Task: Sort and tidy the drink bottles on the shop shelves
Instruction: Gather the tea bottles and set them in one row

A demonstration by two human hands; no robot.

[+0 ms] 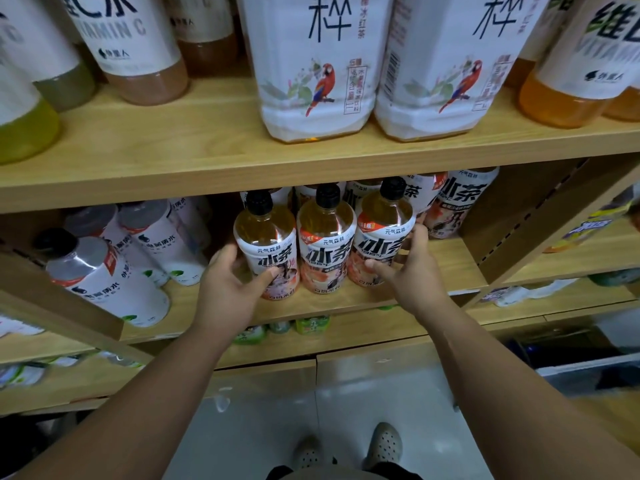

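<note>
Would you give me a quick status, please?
Left hand grips left tea bottle. Right hand grips right tea bottle. Middle bottle upright between them.

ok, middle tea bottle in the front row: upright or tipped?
Upright: middle tea bottle stands on its base on the shelf, cap up; left hand grips the left tea bottle, right hand the right tea bottle.

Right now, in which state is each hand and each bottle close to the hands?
left hand, grips left tea bottle
right hand, grips right tea bottle
left tea bottle, upright, capped
right tea bottle, upright, capped
middle tea bottle, upright, capped, no hand on it
left parrot bottle, upright on upper shelf
right parrot bottle, upright on upper shelf
</note>
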